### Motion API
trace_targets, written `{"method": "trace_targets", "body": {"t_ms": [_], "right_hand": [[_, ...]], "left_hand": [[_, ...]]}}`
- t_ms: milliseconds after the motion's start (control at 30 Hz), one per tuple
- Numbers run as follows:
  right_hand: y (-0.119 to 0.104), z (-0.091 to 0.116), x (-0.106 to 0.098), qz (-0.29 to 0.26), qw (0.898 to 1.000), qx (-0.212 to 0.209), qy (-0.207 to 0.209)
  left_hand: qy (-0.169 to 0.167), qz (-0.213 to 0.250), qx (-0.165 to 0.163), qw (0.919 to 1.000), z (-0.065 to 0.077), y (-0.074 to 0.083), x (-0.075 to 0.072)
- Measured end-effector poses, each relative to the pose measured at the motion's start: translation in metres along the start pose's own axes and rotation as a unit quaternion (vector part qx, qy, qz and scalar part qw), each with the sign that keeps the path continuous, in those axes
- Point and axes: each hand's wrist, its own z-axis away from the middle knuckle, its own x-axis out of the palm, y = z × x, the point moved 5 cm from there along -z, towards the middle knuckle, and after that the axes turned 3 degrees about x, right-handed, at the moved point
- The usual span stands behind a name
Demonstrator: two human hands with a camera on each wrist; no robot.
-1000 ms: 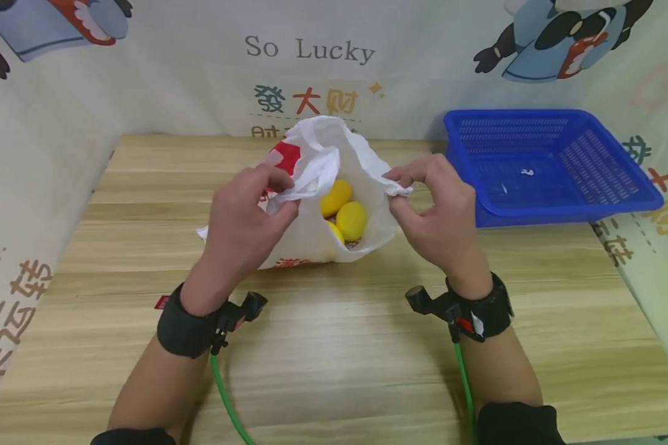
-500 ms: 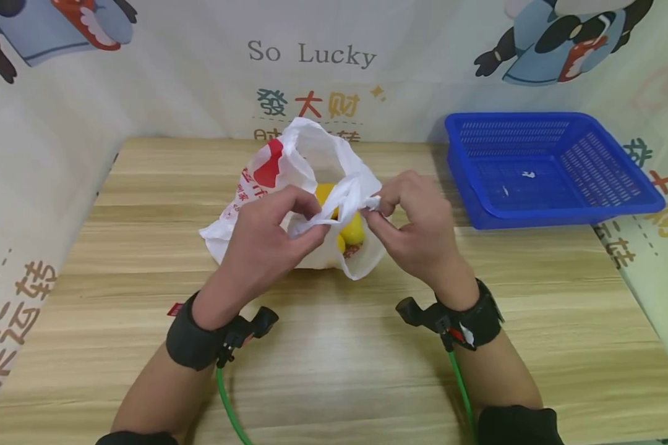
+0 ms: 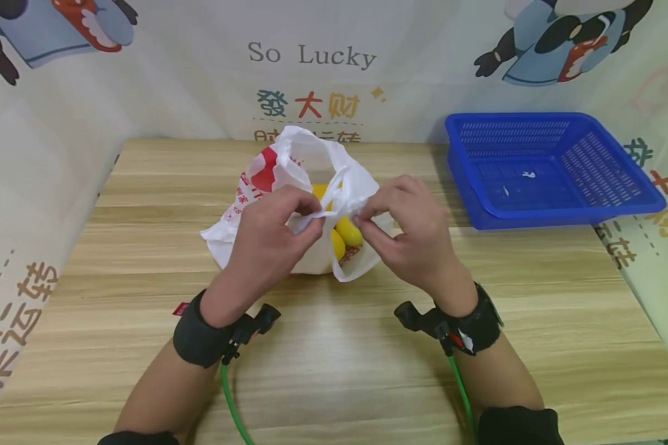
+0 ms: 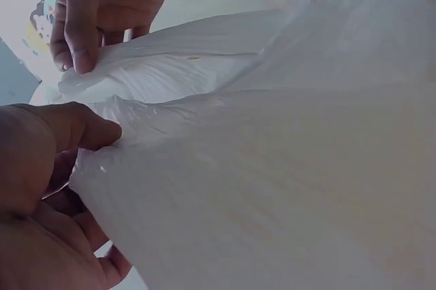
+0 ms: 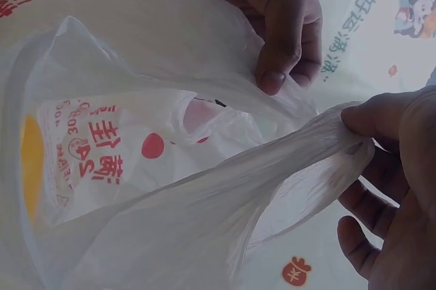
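A white plastic bag (image 3: 217,238) with red print sits on the table, its mouth facing up and towards me. Yellow lemons (image 3: 349,230) show inside, partly hidden by the bag's handles. My left hand (image 3: 273,228) pinches one handle between thumb and forefinger. Opposite it, my right hand (image 3: 409,228) pinches the other gathered handle; the two sets of fingertips are close together over the bag's opening. In the right wrist view, the twisted plastic (image 5: 300,140) runs taut into the right thumb and fingers. The left wrist view shows the bag's side stretched from the left thumb.
A blue plastic basket (image 3: 556,214) with small white scraps in it stands at the back right of the wooden table (image 3: 334,358). A printed cloth (image 3: 189,74) hangs behind and at the sides. Green cables (image 3: 234,402) run from both wrist cameras.
Both hands have come inward and slightly down, bringing the handles together over the opening. The bag's mouth has narrowed and its top has sunk a little.
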Motion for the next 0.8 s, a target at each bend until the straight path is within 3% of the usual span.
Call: {"method": "trace_targets", "body": {"t_ms": [233,433,800], "right_hand": [[-0.004,0.001,0.003,-0.006,1.000,-0.028,-0.011],[-0.007,0.000,0.005,-0.001,0.999,-0.038,-0.023],[-0.005,0.002,0.015,0.036,0.996,-0.025,-0.076]], "left_hand": [[-0.009,-0.032,0.054,0.9980,0.001,0.007,0.003],[-0.012,-0.054,0.079,0.9953,0.002,0.010,0.006],[0.012,-0.120,0.154,0.9807,0.007,0.018,0.009]]}}
